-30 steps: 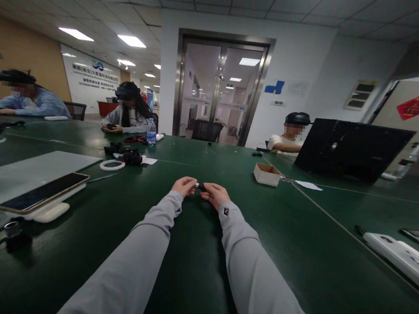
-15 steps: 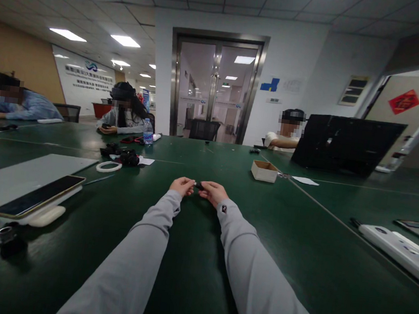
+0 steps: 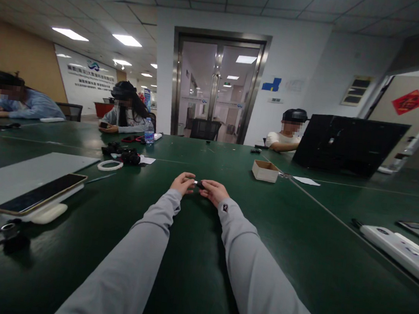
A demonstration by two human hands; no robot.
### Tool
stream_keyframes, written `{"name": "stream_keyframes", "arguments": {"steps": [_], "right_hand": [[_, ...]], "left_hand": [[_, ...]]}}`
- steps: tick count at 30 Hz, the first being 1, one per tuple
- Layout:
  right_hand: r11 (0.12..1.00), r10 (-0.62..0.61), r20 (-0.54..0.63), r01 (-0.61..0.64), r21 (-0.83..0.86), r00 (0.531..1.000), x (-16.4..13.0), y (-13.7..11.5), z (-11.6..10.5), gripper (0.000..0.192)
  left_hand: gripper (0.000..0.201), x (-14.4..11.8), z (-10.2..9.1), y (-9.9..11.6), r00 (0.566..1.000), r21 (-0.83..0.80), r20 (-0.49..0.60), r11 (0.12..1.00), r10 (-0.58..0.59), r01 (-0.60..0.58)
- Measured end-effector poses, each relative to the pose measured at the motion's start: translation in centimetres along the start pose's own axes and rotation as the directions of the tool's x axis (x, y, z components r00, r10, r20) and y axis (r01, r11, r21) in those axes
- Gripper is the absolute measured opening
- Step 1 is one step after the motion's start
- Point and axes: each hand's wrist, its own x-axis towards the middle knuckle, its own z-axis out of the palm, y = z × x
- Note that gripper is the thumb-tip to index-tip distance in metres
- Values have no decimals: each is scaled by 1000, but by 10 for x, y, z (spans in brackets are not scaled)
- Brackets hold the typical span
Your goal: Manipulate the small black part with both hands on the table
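Observation:
In the middle of the table, my right hand [image 3: 216, 191] pinches a small black stick-like object [image 3: 200, 184] with a bright metal end, resembling a USB stick. The metal end points left. Right beside it is my left hand [image 3: 182, 183], its fingers slightly apart around the metal end. Whether the left fingertips touch it is too small to tell. Both hands are close together, low over the green table [image 3: 198, 247].
An open small box [image 3: 264, 172] stands ahead to the right, a black monitor [image 3: 348, 146] behind it. Leftward are a white tape roll [image 3: 109, 165], black gear [image 3: 129, 156], and a phone [image 3: 42, 193]. A white power strip [image 3: 396, 251] lies right. Several people sit across the table.
My left fingers have loosened and spread a little near the metal end. My right hand keeps its pinch on the black object. The view has shifted very slightly.

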Motion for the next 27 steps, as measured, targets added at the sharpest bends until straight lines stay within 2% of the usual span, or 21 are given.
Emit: {"name": "stream_keyframes", "arguments": {"steps": [3, 6, 9, 14, 18, 22, 25, 27], "right_hand": [[1000, 1, 6, -1, -3, 1000, -1, -1, 0, 10], [1000, -3, 1, 3, 3, 1000, -1, -1, 1, 10], [1000, -3, -7, 3, 3, 1000, -1, -1, 1, 11], [1000, 4, 9, -4, -9, 1000, 0, 0, 0, 12], [1000, 2, 7, -2, -17, 1000, 1, 0, 0, 12], [1000, 2, 3, -2, -26, 1000, 1, 1, 0, 12], [999, -2, 7, 3, -32, 1000, 1, 1, -1, 13], [999, -3, 6, 4, -35, 1000, 1, 1, -1, 13]], "left_hand": [[27, 0, 1, -3, 997, 121, -78, 992, -16, 25], [25, -1, 0, -4, 997, 242, -53, 969, 62, -48], [23, -3, -2, -1, 993, 219, 5, 968, 121, -119], [22, -3, 0, 1, 1000, 228, -26, 974, 14, -8], [23, 1, 2, -2, 997, 260, -6, 963, 83, -78], [18, 4, 0, -7, 998, 257, -23, 965, 57, -49], [16, 6, -2, -10, 990, 260, 6, 955, 144, -141], [19, 6, -2, -12, 990, 264, -9, 955, 140, -132]]}}
